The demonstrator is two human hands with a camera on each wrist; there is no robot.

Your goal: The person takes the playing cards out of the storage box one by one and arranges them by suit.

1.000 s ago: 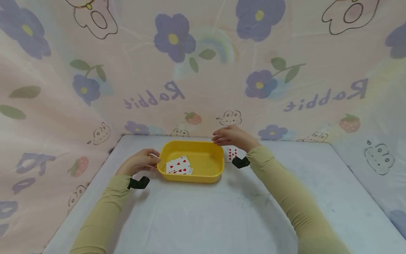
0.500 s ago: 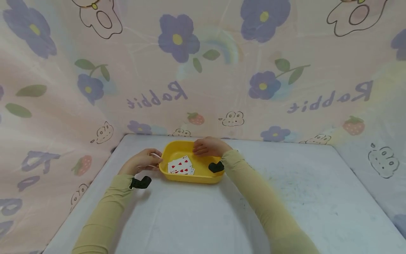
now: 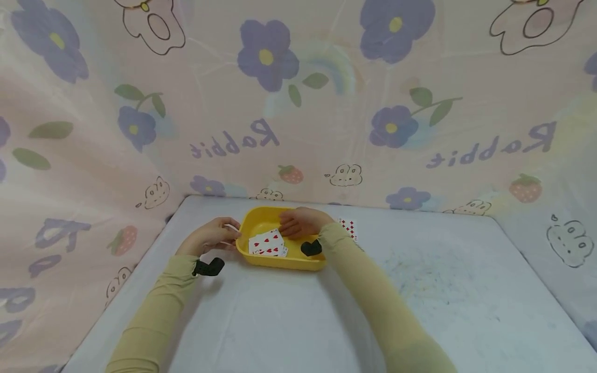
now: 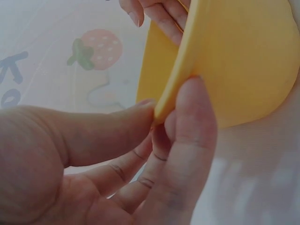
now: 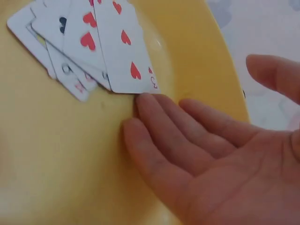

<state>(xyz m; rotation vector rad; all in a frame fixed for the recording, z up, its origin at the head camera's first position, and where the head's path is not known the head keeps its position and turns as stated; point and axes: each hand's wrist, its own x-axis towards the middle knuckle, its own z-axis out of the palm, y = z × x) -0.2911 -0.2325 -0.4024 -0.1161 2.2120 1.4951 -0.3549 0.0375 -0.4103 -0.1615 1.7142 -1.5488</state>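
Observation:
My left hand pinches the left rim of a yellow plastic tub between thumb and fingers; the left wrist view shows this grip close up. Inside the tub lies a loose, overlapping pile of playing cards, face up, with a three of hearts on top. My right hand reaches in over the tub's right side, palm inward. Its fingers are extended and hold nothing, with one fingertip right at the lower edge of the three of hearts.
Another playing card with red diamonds lies on the white table, right of the tub and partly hidden by my right sleeve. Behind the table hangs a patterned cloth, and it also closes off both sides.
My right hand has moved left, from above the diamond card outside the tub to inside the tub beside the pile. My left hand keeps its hold on the rim.

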